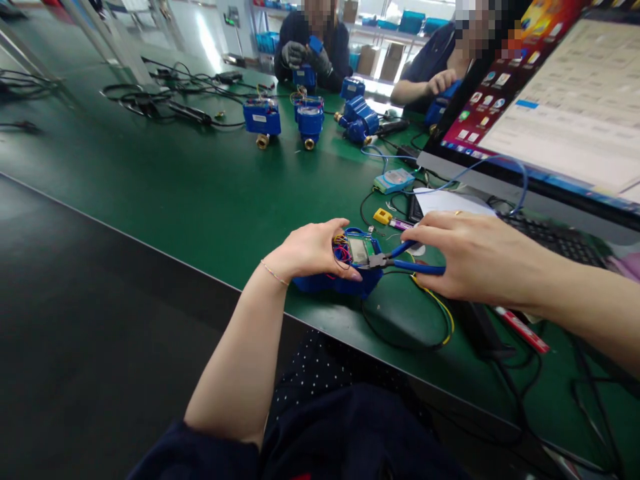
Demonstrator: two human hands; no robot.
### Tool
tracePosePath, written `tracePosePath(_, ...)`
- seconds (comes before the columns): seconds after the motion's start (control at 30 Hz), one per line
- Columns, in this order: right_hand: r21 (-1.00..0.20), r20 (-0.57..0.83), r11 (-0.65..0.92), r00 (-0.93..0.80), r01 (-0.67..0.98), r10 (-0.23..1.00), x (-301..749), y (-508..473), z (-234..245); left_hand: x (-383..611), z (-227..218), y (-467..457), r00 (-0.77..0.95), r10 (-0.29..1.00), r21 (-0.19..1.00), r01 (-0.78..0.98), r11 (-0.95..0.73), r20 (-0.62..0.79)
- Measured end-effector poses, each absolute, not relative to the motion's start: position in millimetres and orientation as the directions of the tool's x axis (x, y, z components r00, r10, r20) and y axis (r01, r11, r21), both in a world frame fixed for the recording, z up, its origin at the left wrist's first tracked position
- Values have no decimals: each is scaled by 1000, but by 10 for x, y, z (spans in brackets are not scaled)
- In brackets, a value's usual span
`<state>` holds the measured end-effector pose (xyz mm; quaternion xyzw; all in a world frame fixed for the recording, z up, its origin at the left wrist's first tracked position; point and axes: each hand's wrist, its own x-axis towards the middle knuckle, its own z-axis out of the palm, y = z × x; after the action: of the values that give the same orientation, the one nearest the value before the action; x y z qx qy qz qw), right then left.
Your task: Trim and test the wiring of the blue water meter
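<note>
My left hand [311,250] grips a blue water meter [345,280] that sits on the green table [200,193] near its front edge. The meter's top is open, showing a small circuit board [361,251] and red and yellow wires [341,251]. My right hand [473,257] holds blue-handled pliers [410,261], with their metal jaws at the board's right edge.
Several more blue meters [311,121] stand at the far side, where two other people handle meters. A monitor [555,93] and a keyboard [550,240] fill the right. Cables [170,100] lie at the back left, a small white device [394,180] and a yellow clip [383,215] beyond my hands.
</note>
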<state>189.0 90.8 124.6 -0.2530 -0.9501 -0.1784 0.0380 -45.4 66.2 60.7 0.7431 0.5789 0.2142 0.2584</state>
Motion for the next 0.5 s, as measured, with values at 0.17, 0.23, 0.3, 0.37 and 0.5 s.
tracePosePath(0.17, 306, 135, 787, -843, 535, 520, 1876, 1007, 1246, -503, 659, 828, 281, 958, 673, 718, -177, -47)
tracePosePath(0.23, 284, 141, 792, -841, 540, 523, 1887, 1041, 1225, -508, 665, 853, 279, 959, 673, 720, -171, -55)
tracePosePath(0.3, 269, 141, 795, -838, 544, 527, 1896, 1068, 1207, -509, 668, 863, 277, 960, 671, 721, -171, -53)
tracePosePath(0.37, 266, 132, 795, -837, 546, 531, 1900, 1085, 1200, -509, 671, 870, 281, 959, 671, 721, -176, -50)
tracePosePath(0.5, 283, 112, 796, -842, 536, 527, 1895, 1105, 1220, -509, 671, 891, 292, 955, 664, 725, -184, -53)
